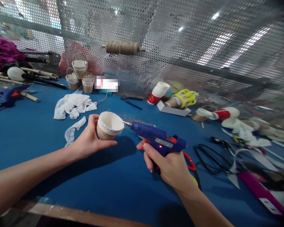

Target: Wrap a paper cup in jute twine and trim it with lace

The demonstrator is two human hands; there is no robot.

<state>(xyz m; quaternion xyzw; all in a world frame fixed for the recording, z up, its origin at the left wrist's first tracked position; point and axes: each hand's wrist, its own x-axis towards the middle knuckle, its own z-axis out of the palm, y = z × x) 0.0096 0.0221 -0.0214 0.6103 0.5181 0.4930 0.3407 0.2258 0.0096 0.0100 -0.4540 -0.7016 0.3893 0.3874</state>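
Note:
My left hand (88,140) is closed around a small paper cup (108,126) wrapped in twine with a white lace band at its rim, tilted with its mouth toward the right. My right hand (169,164) grips a blue hot glue gun (158,138) with a lit red light. The gun's metal nozzle points left and nearly touches the cup's rim. Both hands hover just above the blue table top (104,186).
White lace scraps (72,105) lie behind the left hand. Finished twine cups with handles (79,75) stand at the back by a perforated metal screen with a twine spool (121,48). A second glue gun (10,94) lies far left. Stacked paper cups (158,92), scissors (214,156) and clutter fill the right.

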